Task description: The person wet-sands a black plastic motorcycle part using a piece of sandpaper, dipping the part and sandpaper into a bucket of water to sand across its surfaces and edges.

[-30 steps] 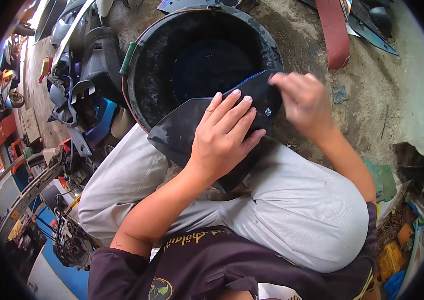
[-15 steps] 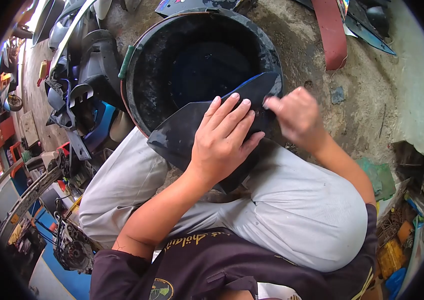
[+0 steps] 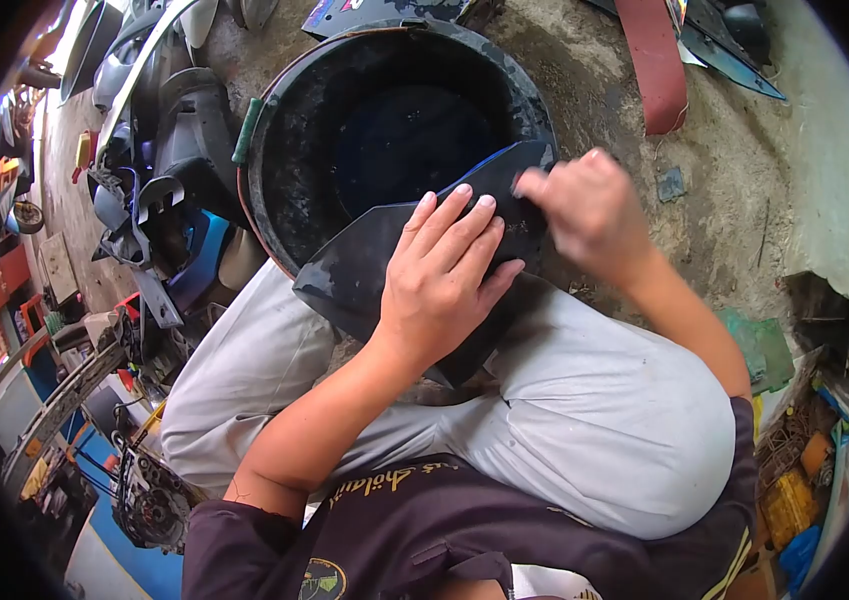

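Note:
A black plastic panel with a blue edge leans over the near rim of a black bucket, which has dark water at its bottom. My left hand lies flat on the panel with its fingers stretched out. Over the panel's right part, my right hand is closed, its thumb pressed toward the surface. Motion blurs this hand, and whatever is under the thumb is too small and hidden to name.
Dark motorcycle-like plastic parts are heaped left of the bucket. A reddish strip and a small grey square lie on the concrete floor to the right. Lower left sits a metal engine part.
My right hand has shifted slightly left and up across the panel. My left hand stays flat in the same place on it. The whole view has moved a little.

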`<action>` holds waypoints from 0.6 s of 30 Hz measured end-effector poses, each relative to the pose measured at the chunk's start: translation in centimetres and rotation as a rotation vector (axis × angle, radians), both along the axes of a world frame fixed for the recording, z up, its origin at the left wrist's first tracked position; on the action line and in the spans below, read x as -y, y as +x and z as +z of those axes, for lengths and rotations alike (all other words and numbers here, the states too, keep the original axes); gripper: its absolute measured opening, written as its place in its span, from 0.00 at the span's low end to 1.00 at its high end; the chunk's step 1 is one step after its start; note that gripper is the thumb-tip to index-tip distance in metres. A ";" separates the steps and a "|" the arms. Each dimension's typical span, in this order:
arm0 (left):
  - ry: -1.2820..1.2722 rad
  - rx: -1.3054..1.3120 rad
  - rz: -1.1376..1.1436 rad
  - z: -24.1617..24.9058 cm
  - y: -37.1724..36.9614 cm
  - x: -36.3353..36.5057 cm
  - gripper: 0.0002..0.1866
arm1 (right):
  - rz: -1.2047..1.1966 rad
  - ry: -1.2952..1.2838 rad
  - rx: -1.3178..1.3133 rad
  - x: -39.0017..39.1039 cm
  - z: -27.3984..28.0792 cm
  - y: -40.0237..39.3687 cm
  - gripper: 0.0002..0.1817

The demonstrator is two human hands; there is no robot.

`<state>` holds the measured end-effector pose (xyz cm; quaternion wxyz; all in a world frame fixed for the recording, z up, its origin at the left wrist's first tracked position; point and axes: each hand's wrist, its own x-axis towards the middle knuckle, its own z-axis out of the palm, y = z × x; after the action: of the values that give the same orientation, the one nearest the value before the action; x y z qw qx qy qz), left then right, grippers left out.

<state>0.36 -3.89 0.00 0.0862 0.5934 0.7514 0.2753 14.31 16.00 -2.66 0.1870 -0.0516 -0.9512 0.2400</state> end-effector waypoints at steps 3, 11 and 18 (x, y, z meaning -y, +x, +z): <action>0.013 -0.006 0.004 0.0 0.0 0.0 0.23 | -0.094 -0.031 -0.004 -1.8 -0.9 -0.4 0.15; 0.013 -0.009 0.004 0.0 0.1 0.0 0.23 | -0.038 -0.013 -0.010 -0.4 -0.7 -0.4 0.16; 0.023 -0.017 -0.001 -0.2 0.1 0.0 0.23 | -0.059 -0.009 -0.039 -0.5 -0.8 -0.3 0.14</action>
<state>0.45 -3.92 -0.18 0.0732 0.5969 0.7488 0.2788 14.00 16.47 -3.44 0.2121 -0.0758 -0.9444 0.2397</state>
